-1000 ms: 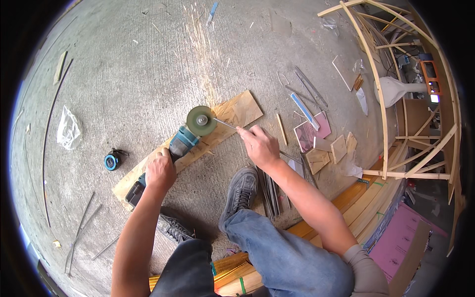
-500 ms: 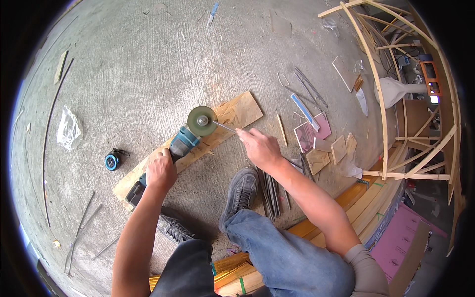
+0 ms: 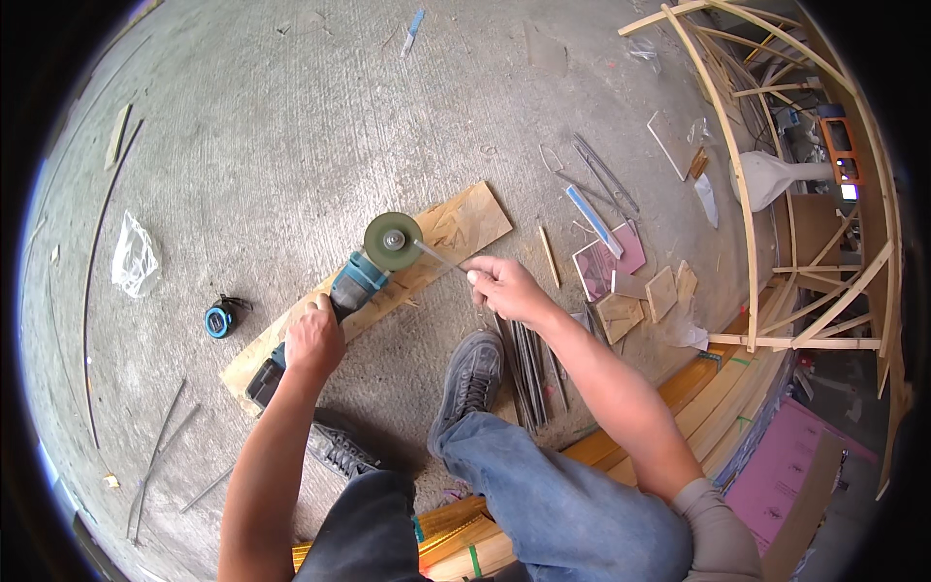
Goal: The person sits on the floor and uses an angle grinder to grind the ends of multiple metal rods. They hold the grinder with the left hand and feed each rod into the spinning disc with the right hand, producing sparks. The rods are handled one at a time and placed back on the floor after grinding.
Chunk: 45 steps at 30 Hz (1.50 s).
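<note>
Head view: the left hand (image 3: 312, 338) wraps the body of the angle grinder (image 3: 361, 281), which rests on a board (image 3: 465, 221) on the floor. The right hand (image 3: 504, 287) pinches a thin metal rod (image 3: 436, 257) at the disc. The rod looks stiff, light and slippery; best held near its end.

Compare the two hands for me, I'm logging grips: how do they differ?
The left hand wraps fully around the angle grinder body; the right hand only pinches a thin metal rod by its end. The left sits nearer the person's shoes, the right farther out. Both are bare.
</note>
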### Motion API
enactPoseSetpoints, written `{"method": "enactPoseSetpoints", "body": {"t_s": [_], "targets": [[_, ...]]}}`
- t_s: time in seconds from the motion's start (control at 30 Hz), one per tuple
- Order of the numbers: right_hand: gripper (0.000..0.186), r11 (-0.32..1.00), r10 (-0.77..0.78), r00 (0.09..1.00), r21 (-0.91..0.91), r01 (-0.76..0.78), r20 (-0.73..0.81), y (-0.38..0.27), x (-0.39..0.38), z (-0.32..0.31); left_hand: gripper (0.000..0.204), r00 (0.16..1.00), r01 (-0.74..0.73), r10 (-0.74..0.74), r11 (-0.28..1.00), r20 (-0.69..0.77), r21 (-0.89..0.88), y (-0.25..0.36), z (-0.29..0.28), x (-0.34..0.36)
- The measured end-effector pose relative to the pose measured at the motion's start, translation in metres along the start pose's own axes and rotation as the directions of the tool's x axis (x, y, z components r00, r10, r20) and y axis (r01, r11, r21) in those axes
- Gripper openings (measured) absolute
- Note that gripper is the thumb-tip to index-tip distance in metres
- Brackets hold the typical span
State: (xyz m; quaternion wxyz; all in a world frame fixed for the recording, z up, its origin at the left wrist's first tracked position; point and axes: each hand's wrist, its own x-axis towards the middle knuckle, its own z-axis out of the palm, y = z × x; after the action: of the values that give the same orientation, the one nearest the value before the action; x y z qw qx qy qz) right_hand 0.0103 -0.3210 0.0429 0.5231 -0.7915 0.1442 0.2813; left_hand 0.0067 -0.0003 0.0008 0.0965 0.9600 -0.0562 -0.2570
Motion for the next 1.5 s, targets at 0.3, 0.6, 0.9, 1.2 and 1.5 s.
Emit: {"method": "enactPoseSetpoints", "body": {"t_s": [0.3,0.6,0.9,1.2,1.5], "targets": [[0.019,0.764,-0.536,0.779,-0.580,0.283,-0.326,-0.003,-0.013,0.007,0.039,1.000,-0.003,0.003,1.000,0.002,-0.012,-0.001,-0.001,0.000],[0.017,0.667,-0.667,0.671,-0.660,0.346,-0.323,0.004,0.000,0.012,0.040,1.000,-0.012,0.012,1.000,-0.011,-0.003,-0.001,0.001,0.000],[0.022,0.491,-0.763,0.621,-0.784,0.379,-0.178,0.004,-0.002,0.013,0.040,1.000,-0.007,0.007,1.000,-0.009,0.010,-0.004,0.004,0.001],[0.026,0.469,-0.722,0.681,-0.809,0.354,-0.120,0.001,-0.009,0.011,0.025,0.999,-0.028,0.029,0.999,-0.033,0.028,0.002,-0.004,-0.002],[0.027,0.458,-0.654,0.754,-0.826,0.328,-0.063,-0.010,-0.014,0.007,0.025,1.000,-0.019,0.019,1.000,-0.020,0.014,0.005,-0.006,-0.002]]}}
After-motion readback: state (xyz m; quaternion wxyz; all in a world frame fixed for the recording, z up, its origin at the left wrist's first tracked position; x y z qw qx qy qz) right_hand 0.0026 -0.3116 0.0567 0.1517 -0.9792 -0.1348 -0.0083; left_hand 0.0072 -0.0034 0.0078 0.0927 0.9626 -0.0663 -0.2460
